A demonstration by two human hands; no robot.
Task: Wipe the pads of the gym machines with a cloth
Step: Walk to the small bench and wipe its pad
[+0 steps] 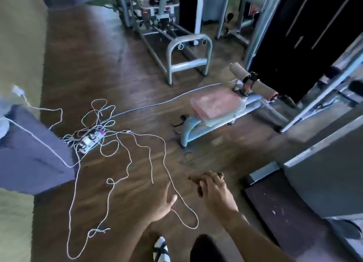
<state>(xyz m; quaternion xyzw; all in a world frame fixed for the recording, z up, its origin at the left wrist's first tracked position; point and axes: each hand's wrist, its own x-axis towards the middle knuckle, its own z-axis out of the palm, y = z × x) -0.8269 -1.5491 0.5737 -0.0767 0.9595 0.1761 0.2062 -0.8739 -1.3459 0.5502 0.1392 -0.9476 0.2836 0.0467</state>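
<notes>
So right now nobody's wiping anything. Both hands are out low in front over the wood floor (121, 69), and I can't spot a cloth in either one or anywhere else in view. The left hand (164, 204) has its fingers pointing down and away, loosely spread with the thumb sticking out, holding nothing. The right hand (213, 191) looks loosely curled, but it's motion-blurred, so I honestly can't tell if something small is tucked in there.

The nearest pad is the reddish seat pad (216, 104) on the low blue-framed bench (191, 126), ahead and to the right, well apart from the hands. Behind it sit the two brown foam rollers (253, 82).

If I were doing this step, I'd find the cloth first, then walk to that bench. Biggest catch: the tangle of white cables (117, 143) spread around the power strip (89, 140), with one loop lying right under the hands and a long run heading toward the bench. Step round it on the right and watch the treadmill deck (279, 204). Then wipe the seat flat in overlapping strokes, and roll the foam pieces to reach all round.
</notes>
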